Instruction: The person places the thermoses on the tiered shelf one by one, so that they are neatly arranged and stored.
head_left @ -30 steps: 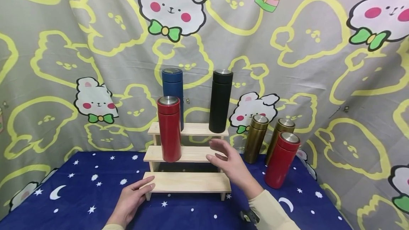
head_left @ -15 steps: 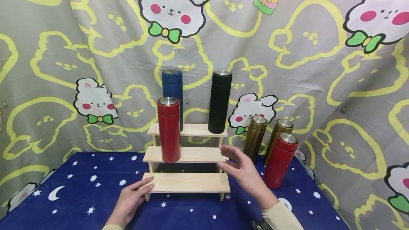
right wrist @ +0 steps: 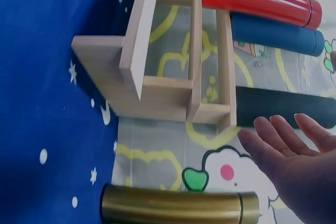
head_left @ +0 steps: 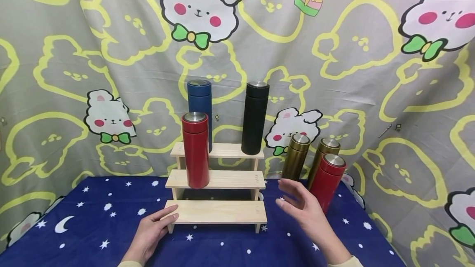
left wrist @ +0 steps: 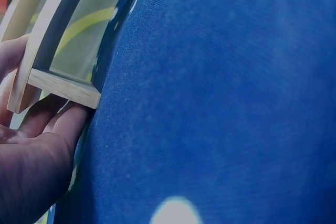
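In the head view my left hand (head_left: 150,232) holds the left end of the lowest step of a three-tier wooden display stand (head_left: 219,211). The left wrist view has the thumb on the board and the other fingers round the stand's leg (left wrist: 63,87). My right hand (head_left: 304,207), fingers bent loosely around nothing, hovers right of the stand, partly covering a red thermos (head_left: 330,178). Behind that thermos stand two gold thermoses, a nearer one (head_left: 295,160) and another (head_left: 328,145). On the middle step a red thermos (head_left: 197,155) stands upright at the left.
A blue thermos (head_left: 199,92), partly hidden by the red one, and a black thermos (head_left: 255,122) stand on the top step. Beneath everything lies a dark blue cloth (head_left: 107,226) with stars and moons. A grey curtain (head_left: 148,77) with cartoon rabbits hangs close behind.
My right hand has moved away from the middle step, rightward and slightly down, to in front of the thermoses on the right. My left hand has stayed at the lowest step.
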